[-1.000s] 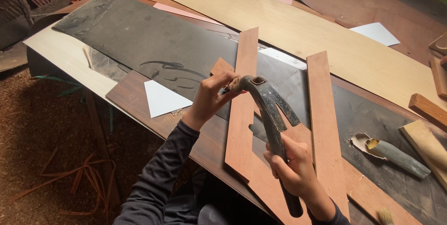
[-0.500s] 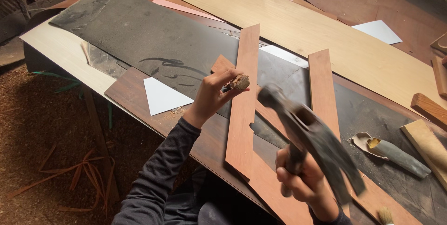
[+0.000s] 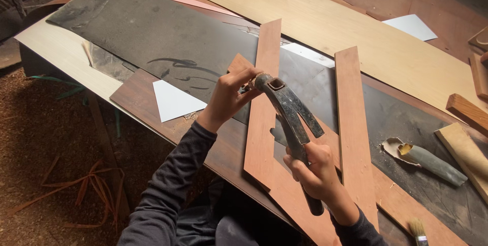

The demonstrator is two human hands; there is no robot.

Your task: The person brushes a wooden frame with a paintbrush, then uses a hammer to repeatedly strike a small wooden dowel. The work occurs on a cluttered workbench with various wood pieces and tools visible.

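Note:
My right hand [image 3: 316, 170] grips the dark handle of a claw hammer [image 3: 288, 109]. Its head is down at the left wooden strip [image 3: 262, 119] of a reddish-brown wooden frame, right beside my left fingertips. My left hand [image 3: 229, 96] pinches something small at that spot on the strip; it is too small to make out. A second strip of the frame [image 3: 352, 124] runs parallel on the right. The frame lies on a dark sheet [image 3: 168, 37] over the bench.
A white triangular paper [image 3: 174, 101] lies left of my left hand. A pale plywood sheet [image 3: 325, 17] covers the back of the bench. At the right are a torn tube [image 3: 424, 157], wooden blocks [image 3: 465, 111] and a brush [image 3: 419, 230]. Sawdust floor lies left.
The hammer was down at the strip, swung up and back half a second ago, and has come down again beside my left fingers. My left hand has stayed in place.

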